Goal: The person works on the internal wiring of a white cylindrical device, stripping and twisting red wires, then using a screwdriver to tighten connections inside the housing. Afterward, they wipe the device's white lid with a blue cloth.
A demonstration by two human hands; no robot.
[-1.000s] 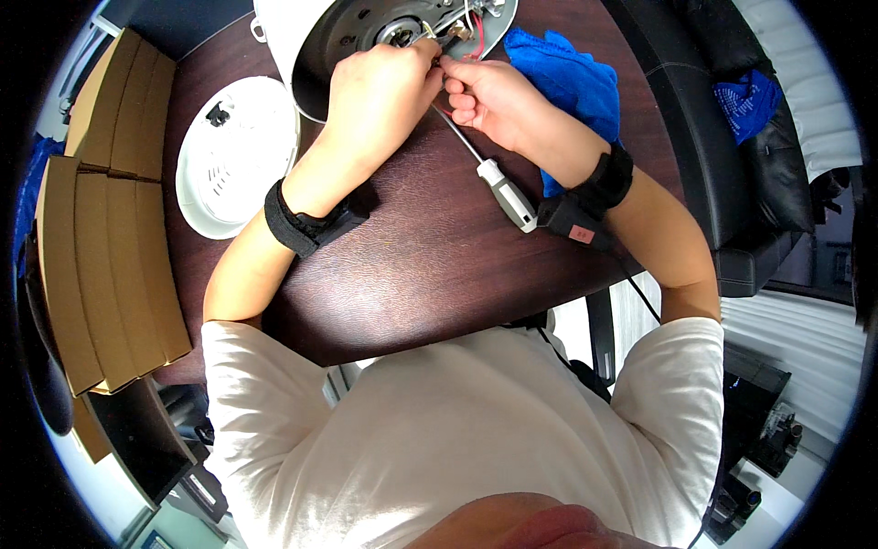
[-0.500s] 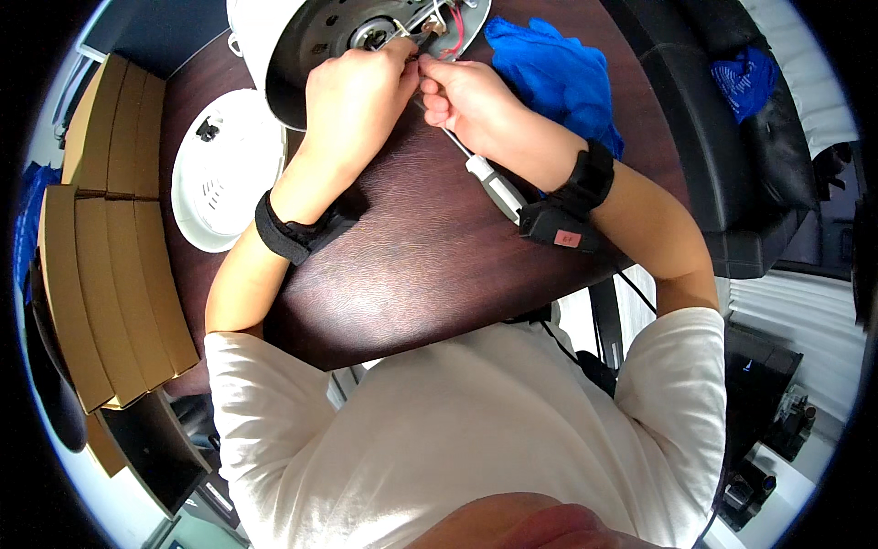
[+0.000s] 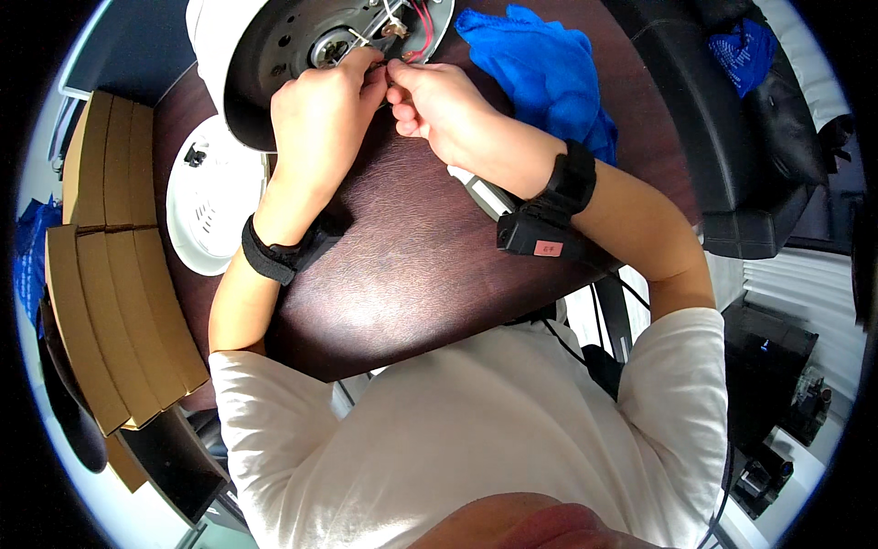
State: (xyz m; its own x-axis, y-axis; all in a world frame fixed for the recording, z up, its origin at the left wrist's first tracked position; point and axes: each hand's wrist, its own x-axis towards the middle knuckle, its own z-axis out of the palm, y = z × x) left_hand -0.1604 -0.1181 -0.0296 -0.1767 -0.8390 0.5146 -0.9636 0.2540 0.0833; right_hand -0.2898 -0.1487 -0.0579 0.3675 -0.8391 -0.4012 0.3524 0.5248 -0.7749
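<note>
Beyond the forearms, on the dark brown, grained tabletop (image 3: pixel 393 265), lies a white, drum-shaped housing (image 3: pixel 283 41) with a dark grey metal interior, its open end turned toward the hands and its top cut off by the view. Inside the housing's right part: thin red wires (image 3: pixel 427 27) and pale leads around metal fittings. Left hand (image 3: pixel 320 119): in front of the housing's opening, fingers bent, thumb and index tips drawn together near the lower right rim. Right hand (image 3: pixel 448 119): just outside that rim, thumb against index, remaining fingers curled. Fingertips of both hands nearly meet; a small dark item shows between them, too small to identify, so cannot tell which hand grips it. Nearer the person than the housing, a grey-and-white screwdriver handle (image 3: pixel 483 194) lies partly under the right wrist. Left of the housing: a shallow, round white plastic cover (image 3: pixel 215 206). Right of the housing: a crumpled bright blue cloth (image 3: pixel 540 73).
</note>
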